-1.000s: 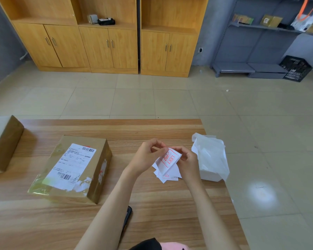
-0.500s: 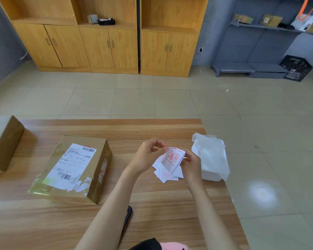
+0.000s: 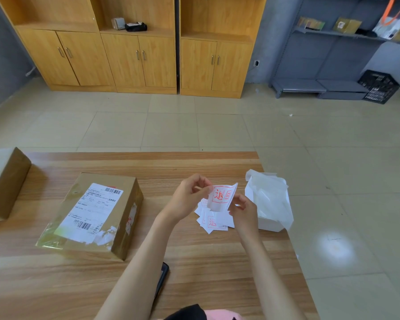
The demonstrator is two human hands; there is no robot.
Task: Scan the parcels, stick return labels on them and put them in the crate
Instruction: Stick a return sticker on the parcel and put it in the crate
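Above the wooden table [image 3: 102,285] I hold a white return label [image 3: 222,196] with red characters. My left hand [image 3: 187,198] pinches its left edge and my right hand [image 3: 244,210] pinches its lower right part, where the paper curls apart. Beneath it lies a small heap of more return labels [image 3: 214,221]. A brown cardboard parcel [image 3: 95,214] with a white shipping label and barcodes lies to the left of my hands. A second brown parcel [image 3: 5,183] sits at the table's far left edge, partly cut off.
A crumpled white plastic bag on a white box [image 3: 269,200] sits at the table's right edge, just right of my hands. A dark phone-like device [image 3: 163,277] lies half hidden under my left forearm. A black crate [image 3: 379,86] stands on the floor far right, by grey shelving.
The label has turned more upright and been lifted slightly, and its lower right part now curls away as my hands pull it apart. The parcels have not moved.
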